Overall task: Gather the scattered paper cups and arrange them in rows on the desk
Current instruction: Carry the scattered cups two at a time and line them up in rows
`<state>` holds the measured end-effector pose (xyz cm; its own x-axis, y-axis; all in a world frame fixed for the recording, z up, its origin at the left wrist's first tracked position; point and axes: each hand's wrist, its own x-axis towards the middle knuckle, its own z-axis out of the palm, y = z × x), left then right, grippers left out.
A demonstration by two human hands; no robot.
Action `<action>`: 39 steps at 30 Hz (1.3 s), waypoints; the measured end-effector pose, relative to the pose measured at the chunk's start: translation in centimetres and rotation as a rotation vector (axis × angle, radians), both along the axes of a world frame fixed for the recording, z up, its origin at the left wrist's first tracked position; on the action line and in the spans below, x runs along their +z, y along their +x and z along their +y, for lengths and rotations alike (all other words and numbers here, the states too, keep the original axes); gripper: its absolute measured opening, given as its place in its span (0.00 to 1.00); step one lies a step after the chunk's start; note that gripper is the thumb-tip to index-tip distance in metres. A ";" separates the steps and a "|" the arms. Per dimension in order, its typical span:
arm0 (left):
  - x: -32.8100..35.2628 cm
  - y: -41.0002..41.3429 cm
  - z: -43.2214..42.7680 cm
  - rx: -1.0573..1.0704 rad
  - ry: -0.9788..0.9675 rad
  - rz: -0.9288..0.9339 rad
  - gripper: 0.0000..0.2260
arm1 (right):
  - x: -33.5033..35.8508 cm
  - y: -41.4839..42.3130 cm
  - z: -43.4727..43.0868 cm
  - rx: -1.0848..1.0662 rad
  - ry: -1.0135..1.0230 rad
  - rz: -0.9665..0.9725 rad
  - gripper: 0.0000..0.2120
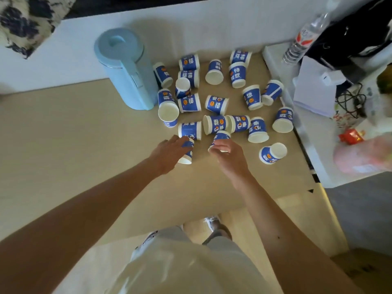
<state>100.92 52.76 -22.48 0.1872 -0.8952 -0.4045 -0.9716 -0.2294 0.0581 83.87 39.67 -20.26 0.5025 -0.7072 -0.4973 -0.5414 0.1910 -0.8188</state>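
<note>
Within right fingers (220, 147), a paper cup (221, 136)

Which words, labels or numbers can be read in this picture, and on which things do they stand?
Paper cups: large white characters on a blue band, with a small orange logo; too blurred and turned to quote.
Water bottle: red and white label; print too small to read.
Red packet: blurred, unreadable.
Blue kettle: no text shows.
</note>
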 end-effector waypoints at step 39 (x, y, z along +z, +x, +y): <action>-0.6 -11.4 3.6 1.319 -0.575 0.371 0.28 | -4.5 1.9 -8.0 0.931 -0.598 -0.050 0.29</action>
<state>89.54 56.35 -23.07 0.9390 -0.2154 -0.2680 0.0043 -0.7720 0.6356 85.81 31.71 -24.76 0.9728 -0.1620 -0.1654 -0.2313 -0.7072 -0.6681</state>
